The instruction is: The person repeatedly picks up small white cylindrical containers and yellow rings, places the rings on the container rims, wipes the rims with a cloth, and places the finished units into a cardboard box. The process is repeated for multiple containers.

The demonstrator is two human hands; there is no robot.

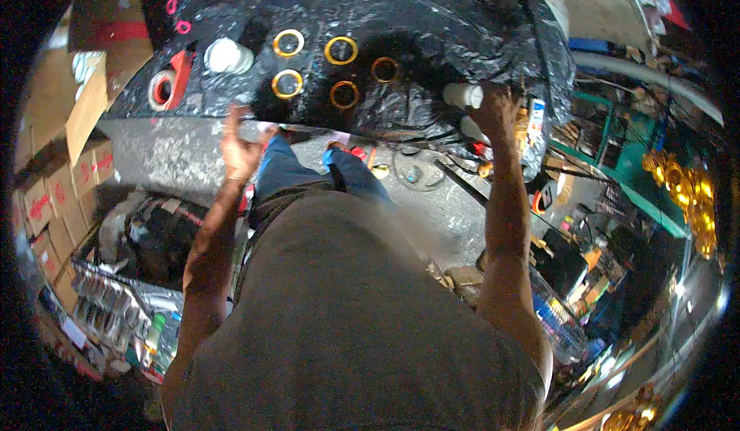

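A sheet of black plastic (416, 15) covers the table in front of me. My right hand (499, 111) is at its right side, fingers closed around the end of a white cylindrical container (461, 95) lying on its side. Much of that grip is in shadow. My left hand (240, 149) is by the table's near edge, fingers apart and nothing in it. Between the hands lie several rings, among them a gold ring (288, 43) and a darker copper-coloured ring (384, 69). Another white container (228, 57) is at the left, beside a red tape dispenser (176, 80).
Two small pink rings (183, 27) lie at the far left of the plastic. A white tube (535, 122) stands by the right edge, close to my right wrist. Cardboard boxes (58, 192) are stacked on the left. Shiny gold pieces (686, 192) hang at the right.
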